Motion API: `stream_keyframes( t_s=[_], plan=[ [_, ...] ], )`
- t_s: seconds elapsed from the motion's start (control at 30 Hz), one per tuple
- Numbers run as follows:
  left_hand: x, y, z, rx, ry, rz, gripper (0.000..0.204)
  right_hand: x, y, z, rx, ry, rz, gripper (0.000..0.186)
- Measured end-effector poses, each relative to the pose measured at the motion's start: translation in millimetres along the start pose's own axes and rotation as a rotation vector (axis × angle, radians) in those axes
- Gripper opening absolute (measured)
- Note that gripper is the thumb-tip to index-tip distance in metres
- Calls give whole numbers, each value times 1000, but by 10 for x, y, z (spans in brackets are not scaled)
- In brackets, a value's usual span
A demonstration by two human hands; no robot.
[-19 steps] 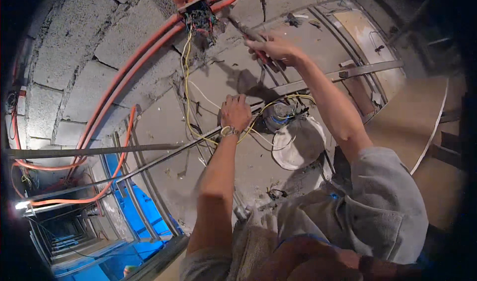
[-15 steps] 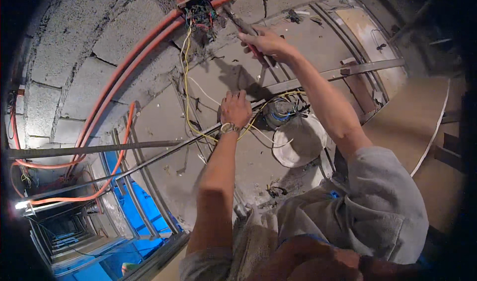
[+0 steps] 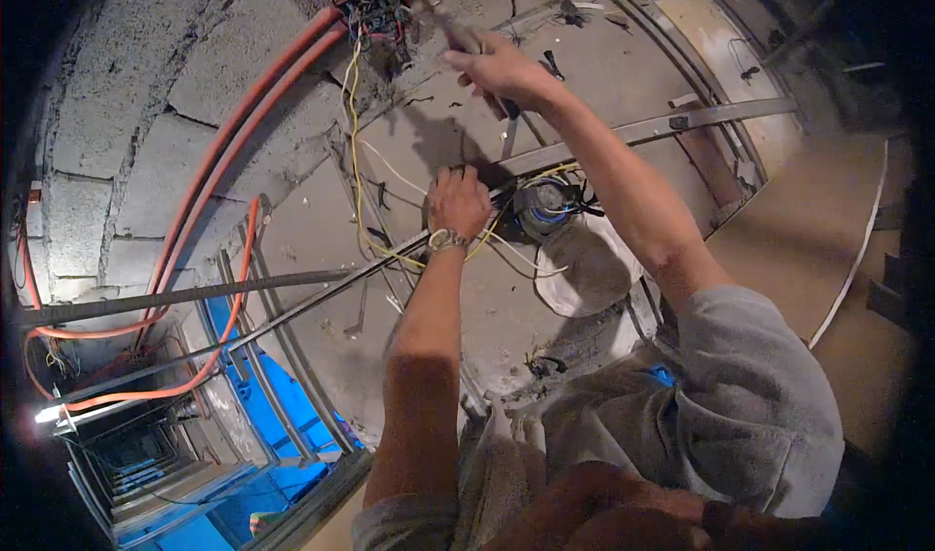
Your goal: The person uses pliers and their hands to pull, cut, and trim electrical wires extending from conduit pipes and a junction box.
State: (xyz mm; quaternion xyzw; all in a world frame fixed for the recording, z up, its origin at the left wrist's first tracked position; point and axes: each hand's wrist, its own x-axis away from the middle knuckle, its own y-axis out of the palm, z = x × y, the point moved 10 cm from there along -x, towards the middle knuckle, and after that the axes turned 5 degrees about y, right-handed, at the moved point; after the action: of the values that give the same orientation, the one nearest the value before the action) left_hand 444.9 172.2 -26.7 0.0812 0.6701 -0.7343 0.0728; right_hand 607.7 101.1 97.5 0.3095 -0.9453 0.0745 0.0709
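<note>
My right hand (image 3: 504,72) is closed round a long metal hand tool (image 3: 460,33). Its far end, smeared by motion, reaches close to the electrical box (image 3: 378,13), where bundled dark wires show. The blur leaves the tool's exact kind unclear. My left hand (image 3: 458,205), with a wristwatch, is curled over the narrow metal rail (image 3: 390,259); its fingertips are partly hidden. A yellow wire (image 3: 356,152) runs down from the box toward the rail near my left hand. Beside the rail sits a dark round fitting (image 3: 545,205) with blue and black wires.
Orange conduits (image 3: 229,142) run along the block wall (image 3: 127,93). A round whitish disc (image 3: 589,268) lies under the fitting. Another metal bar (image 3: 185,293) crosses on the left, above a deep opening with blue panels (image 3: 278,405). A brown sheet (image 3: 799,229) stands at the right.
My right hand and its tool have shifted up and left, toward the box. The left hand stays on the rail. The whole view has moved slightly.
</note>
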Motion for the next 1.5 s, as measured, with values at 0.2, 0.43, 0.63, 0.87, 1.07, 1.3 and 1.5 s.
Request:
stream_keyframes(
  t_s=[0.2,0.43,0.63,0.87,1.07,1.3,1.5],
  plan=[
    [-38,-51,29,31,18,-6,28,-180,-166,115,65,-28,5,50],
    [-70,18,72,18,11,-48,27,-372,-267,448,666,-318,93,46],
    [7,-80,10,54,23,88,26,-281,-318,1108,1186,-88,-17,51],
    [-39,-64,27,58,13,28,26,-57,-380,1662,1156,-227,256,45],
    [-18,-73,41,39,0,28,25,75,-321,1577,1230,-372,266,64],
    [-13,-149,80,110,-17,15,25,39,-353,1589,1120,-294,226,71],
    [-135,-301,-159,418,-140,143,34,60,-390,1540,1119,-250,259,65]
  ],
)
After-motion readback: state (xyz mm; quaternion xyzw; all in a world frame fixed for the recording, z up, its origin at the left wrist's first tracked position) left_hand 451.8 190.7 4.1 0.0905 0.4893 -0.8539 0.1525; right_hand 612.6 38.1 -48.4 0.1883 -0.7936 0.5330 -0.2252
